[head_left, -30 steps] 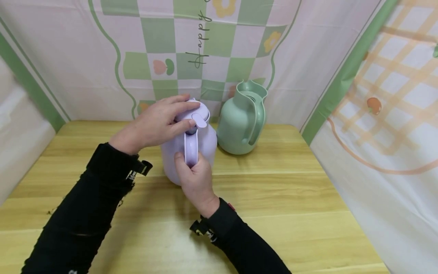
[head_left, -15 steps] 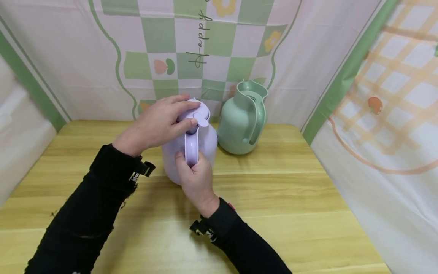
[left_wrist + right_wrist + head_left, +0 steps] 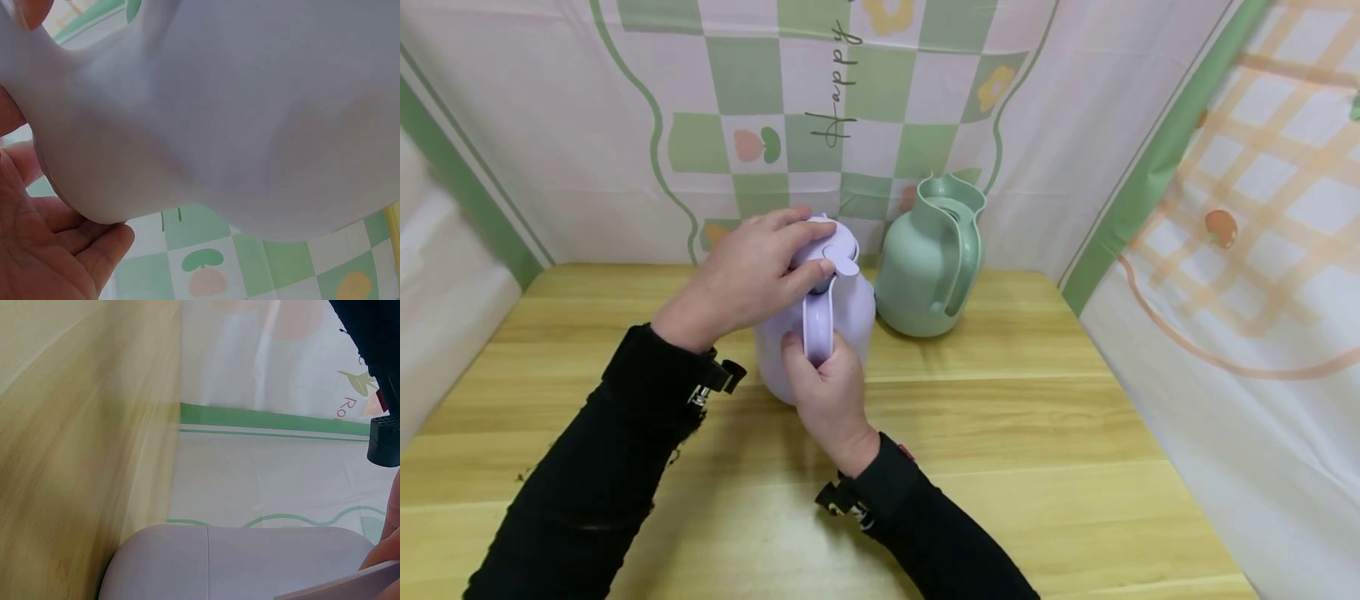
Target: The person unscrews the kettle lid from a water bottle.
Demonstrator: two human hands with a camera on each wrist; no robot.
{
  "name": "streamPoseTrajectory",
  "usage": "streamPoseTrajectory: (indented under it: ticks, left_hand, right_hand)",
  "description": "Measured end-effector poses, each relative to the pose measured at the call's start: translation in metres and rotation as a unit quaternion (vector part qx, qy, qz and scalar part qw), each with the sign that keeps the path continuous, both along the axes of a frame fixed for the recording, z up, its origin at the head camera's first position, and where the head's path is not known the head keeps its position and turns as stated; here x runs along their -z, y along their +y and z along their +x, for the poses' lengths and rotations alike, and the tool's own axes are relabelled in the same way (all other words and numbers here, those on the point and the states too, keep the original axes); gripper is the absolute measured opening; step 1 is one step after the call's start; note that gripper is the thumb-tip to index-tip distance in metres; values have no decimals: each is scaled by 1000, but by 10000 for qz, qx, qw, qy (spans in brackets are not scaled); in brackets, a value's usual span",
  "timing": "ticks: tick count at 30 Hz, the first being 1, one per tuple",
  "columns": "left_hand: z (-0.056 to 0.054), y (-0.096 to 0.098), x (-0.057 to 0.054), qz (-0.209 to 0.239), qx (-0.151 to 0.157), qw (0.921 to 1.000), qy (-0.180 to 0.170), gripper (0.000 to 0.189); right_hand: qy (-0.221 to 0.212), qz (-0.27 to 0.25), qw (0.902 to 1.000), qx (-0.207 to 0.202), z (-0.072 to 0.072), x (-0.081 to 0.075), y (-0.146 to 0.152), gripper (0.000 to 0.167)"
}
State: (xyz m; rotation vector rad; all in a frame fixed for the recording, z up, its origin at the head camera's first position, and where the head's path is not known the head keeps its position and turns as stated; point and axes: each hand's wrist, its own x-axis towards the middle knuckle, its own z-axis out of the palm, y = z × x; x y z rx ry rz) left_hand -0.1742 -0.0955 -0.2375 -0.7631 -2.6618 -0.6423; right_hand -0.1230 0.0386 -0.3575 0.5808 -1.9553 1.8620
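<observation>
A lilac thermos jug stands on the wooden table, its handle facing me. My left hand holds the lid from the left. Its thumb lies by the lever at the lid's front, while the other fingers reach across the top and round the far side. In the left wrist view, fingertips curl against the rim of the jug. The right hand grips the lower part of the handle, thumb on its left; the remaining fingers are mostly hidden. The right wrist view shows the lilac body close up.
Just right of the lilac jug stands a green thermos jug, its handle turned toward the front right. Behind both hangs a patterned cloth, and more cloth walls the sides. The wooden table extends in front and to the right.
My left wrist and forearm have shifted slightly to the right, with the hand still on the lid. The right hand and both jugs stay in place.
</observation>
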Motion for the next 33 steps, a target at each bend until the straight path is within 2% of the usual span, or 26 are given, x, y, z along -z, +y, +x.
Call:
streamPoseTrajectory:
  ticks: [17,33]
  left_hand:
    - [8,12,0,-15,-512,9983,269,49]
    - [14,24,-3,-89,-1089,9937,266,50]
  right_hand:
    - [64,115,9999,56,1,-1,1,28]
    - [100,71,9998,-154,0,-1,2,26]
